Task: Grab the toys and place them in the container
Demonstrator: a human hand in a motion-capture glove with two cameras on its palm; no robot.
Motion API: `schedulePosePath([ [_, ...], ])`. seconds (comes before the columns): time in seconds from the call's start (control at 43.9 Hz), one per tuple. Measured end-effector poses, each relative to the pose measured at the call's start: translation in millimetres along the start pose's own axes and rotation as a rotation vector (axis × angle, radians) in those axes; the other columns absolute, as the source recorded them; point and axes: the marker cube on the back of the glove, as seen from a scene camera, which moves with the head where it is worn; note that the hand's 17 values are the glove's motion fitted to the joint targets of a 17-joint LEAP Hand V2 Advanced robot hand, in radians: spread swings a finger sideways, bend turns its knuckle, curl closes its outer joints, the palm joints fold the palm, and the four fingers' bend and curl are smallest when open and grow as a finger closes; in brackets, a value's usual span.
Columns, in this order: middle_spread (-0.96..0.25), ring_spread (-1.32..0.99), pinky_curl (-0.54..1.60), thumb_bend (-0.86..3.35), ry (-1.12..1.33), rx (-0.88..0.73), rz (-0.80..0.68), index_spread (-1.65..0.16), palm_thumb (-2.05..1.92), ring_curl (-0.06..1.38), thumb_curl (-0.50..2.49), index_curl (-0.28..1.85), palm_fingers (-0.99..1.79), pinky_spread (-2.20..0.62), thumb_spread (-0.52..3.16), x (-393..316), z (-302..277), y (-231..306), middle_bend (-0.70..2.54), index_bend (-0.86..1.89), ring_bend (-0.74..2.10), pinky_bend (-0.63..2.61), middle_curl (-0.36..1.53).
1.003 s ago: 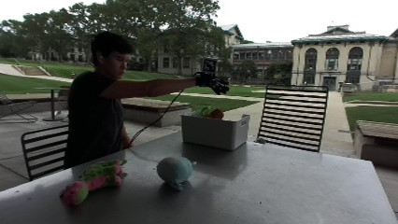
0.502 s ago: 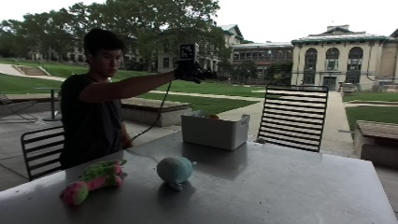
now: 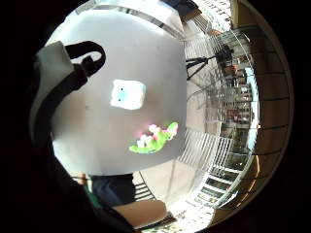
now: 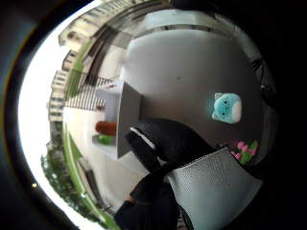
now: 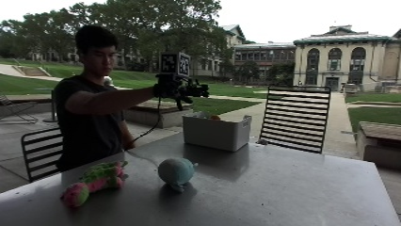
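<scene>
The counter (image 5: 282, 188) is the biggest thing here, a grey slab with plenty of bare surface toward its far side. The white container (image 5: 216, 132) is set near the back edge, and at least 2 toys, something red and something green, can be made out inside it in the thumb side view, so part of the job looks done. 2 toys are left out on the counter: a round teal plush (image 5: 176, 171) and a green and pink plush (image 5: 94, 181), lying near each other close to the person's edge, well apart from the container.

The gloved right hand (image 5: 170, 88) is held up high over the container's near side with nothing seen in it; whether the fingers are spread or curled can't be told. The path down to either toy looks unobstructed, with chairs kept outside the counter's edges.
</scene>
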Motion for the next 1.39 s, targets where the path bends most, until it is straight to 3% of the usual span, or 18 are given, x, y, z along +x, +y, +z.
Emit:
schedulePosePath([
  [0.182,-0.05,-0.03,0.48,-0.07,-0.001,-0.06,0.072,-0.34,-0.08,0.21,0.28,0.25,-0.09,-0.24,1.02,54.3,65.3,-19.3,0.02,0.13,0.39,1.8,0.18],
  [0.41,-0.08,-0.07,0.5,-0.08,-0.014,-0.201,0.132,-0.34,-0.09,0.24,0.26,0.21,-0.13,-0.31,0.96,72.3,141.5,-20.1,0.05,0.08,0.46,1.86,0.13],
  [0.775,-0.1,-0.09,0.53,-0.07,0.071,-0.32,0.182,-0.34,-0.07,0.26,0.24,0.17,-0.15,-0.34,0.93,77.1,207.7,-12.9,0.05,0.08,0.45,1.87,0.09],
  [0.98,-0.11,-0.13,0.52,0.02,0.046,-0.381,0.213,-0.35,0.08,0.31,0.27,0.17,-0.04,-0.36,1.02,85.3,235.5,-2.3,0.02,0.13,0.61,1.85,0.05],
  [1.117,-0.12,-0.2,0.46,0.17,0.02,-0.424,0.215,-0.38,0.34,0.34,0.32,0.23,0.19,-0.38,1.14,92.1,242.6,0.0,0.03,0.3,0.75,1.76,0.03],
  [1.163,-0.12,-0.24,0.42,0.25,0.018,-0.412,0.221,-0.38,0.47,0.36,0.35,0.27,0.41,-0.4,1.19,92.0,243.3,0.4,0.13,0.4,0.81,1.66,0.04],
  [1.254,-0.14,-0.29,0.38,0.3,0.027,-0.346,0.222,-0.37,0.56,0.35,0.37,0.29,0.53,-0.42,1.23,96.3,242.3,-0.9,0.2,0.42,0.82,1.55,0.07],
  [1.345,-0.24,-0.38,0.28,0.45,0.074,-0.241,0.224,-0.35,0.82,0.35,0.47,0.3,0.99,-0.45,1.17,99.1,241.7,-4.1,0.59,0.46,0.88,1.21,0.19],
  [1.391,-0.26,-0.38,0.21,0.54,0.103,-0.187,0.228,-0.34,0.85,0.4,0.48,0.33,1.38,-0.47,1.38,101.5,241.1,-7.1,0.9,0.52,1.04,0.95,0.29],
])
